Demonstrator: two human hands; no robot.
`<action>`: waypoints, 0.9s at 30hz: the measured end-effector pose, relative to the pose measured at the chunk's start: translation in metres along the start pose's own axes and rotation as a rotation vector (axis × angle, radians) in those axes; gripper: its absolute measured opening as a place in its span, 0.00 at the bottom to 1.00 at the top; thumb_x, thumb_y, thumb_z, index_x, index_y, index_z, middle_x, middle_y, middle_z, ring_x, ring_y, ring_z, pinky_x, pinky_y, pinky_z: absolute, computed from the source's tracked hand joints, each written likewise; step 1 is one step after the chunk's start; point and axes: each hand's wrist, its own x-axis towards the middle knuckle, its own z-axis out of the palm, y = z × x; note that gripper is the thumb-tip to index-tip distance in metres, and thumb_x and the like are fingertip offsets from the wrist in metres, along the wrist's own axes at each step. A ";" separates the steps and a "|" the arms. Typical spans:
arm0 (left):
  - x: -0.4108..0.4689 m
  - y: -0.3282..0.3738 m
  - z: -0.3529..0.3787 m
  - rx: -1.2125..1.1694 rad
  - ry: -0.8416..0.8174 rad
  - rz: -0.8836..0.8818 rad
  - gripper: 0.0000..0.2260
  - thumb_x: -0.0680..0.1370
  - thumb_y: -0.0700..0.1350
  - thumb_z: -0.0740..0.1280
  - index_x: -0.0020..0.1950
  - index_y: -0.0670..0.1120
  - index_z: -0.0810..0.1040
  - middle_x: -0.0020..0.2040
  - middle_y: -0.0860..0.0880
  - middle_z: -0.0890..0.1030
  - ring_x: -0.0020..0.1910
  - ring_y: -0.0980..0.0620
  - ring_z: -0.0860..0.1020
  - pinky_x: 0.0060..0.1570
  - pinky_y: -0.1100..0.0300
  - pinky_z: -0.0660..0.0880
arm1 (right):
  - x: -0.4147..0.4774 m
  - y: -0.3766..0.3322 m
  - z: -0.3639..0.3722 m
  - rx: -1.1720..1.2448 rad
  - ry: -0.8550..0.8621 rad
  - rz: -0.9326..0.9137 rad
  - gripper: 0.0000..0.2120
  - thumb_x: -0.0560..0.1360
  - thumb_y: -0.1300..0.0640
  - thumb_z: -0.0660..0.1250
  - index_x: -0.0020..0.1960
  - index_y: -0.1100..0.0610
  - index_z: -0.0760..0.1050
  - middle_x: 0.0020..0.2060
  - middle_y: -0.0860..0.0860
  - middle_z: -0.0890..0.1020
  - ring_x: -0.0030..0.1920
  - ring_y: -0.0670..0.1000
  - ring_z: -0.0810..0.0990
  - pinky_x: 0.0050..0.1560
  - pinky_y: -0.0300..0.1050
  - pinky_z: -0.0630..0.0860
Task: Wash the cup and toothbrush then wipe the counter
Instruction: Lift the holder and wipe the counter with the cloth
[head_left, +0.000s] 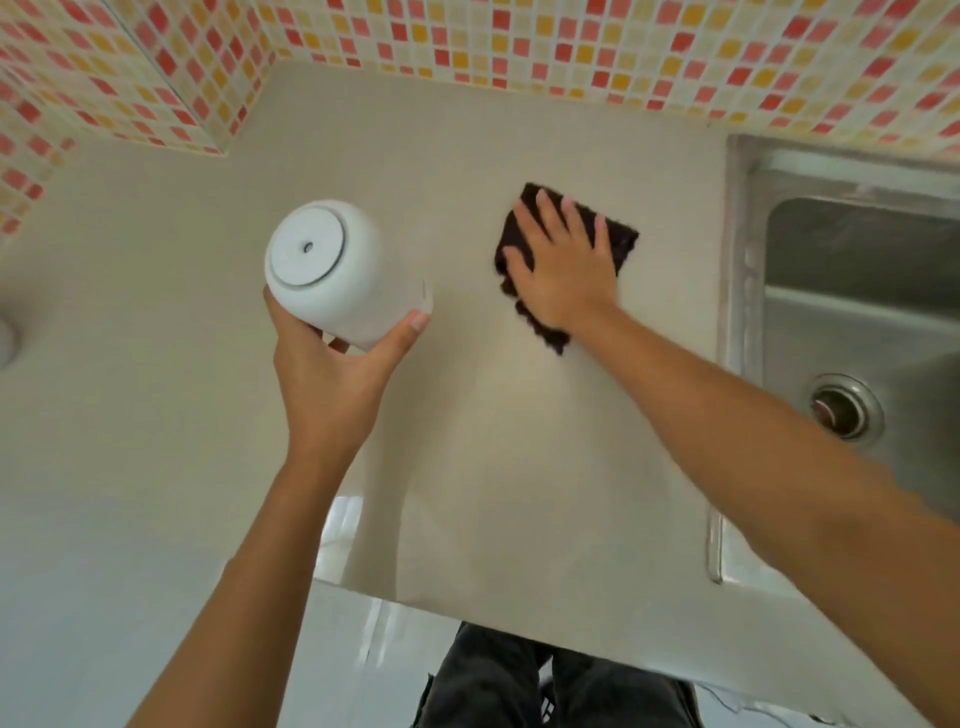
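Note:
My left hand grips a white cup and holds it up above the beige counter, with its round base turned toward me. My right hand lies flat with fingers spread on a dark brown cloth, pressing it onto the counter just left of the sink. No toothbrush is in view.
A steel sink with its drain is set into the counter at the right. Red, orange and cream mosaic tiles line the back wall and left corner. A pale round object shows at the far left edge.

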 end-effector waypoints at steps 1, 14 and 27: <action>-0.002 0.000 0.000 -0.005 -0.006 0.001 0.43 0.66 0.51 0.80 0.74 0.51 0.60 0.68 0.56 0.72 0.64 0.61 0.73 0.61 0.57 0.76 | 0.025 0.011 -0.006 0.017 -0.020 0.034 0.28 0.80 0.39 0.44 0.78 0.47 0.49 0.78 0.49 0.51 0.77 0.53 0.48 0.75 0.59 0.42; 0.025 0.021 0.014 -0.024 -0.038 0.070 0.42 0.66 0.48 0.80 0.73 0.50 0.60 0.67 0.55 0.72 0.65 0.59 0.73 0.60 0.60 0.76 | -0.212 -0.066 0.022 0.021 -0.106 -0.484 0.29 0.78 0.40 0.52 0.77 0.47 0.54 0.77 0.50 0.55 0.77 0.55 0.51 0.74 0.60 0.46; 0.035 0.003 -0.005 0.039 0.026 0.049 0.43 0.66 0.52 0.79 0.74 0.51 0.59 0.67 0.57 0.72 0.64 0.62 0.73 0.58 0.64 0.76 | 0.073 -0.006 -0.007 0.014 -0.011 0.044 0.30 0.79 0.36 0.43 0.78 0.45 0.48 0.78 0.49 0.49 0.77 0.54 0.46 0.75 0.59 0.41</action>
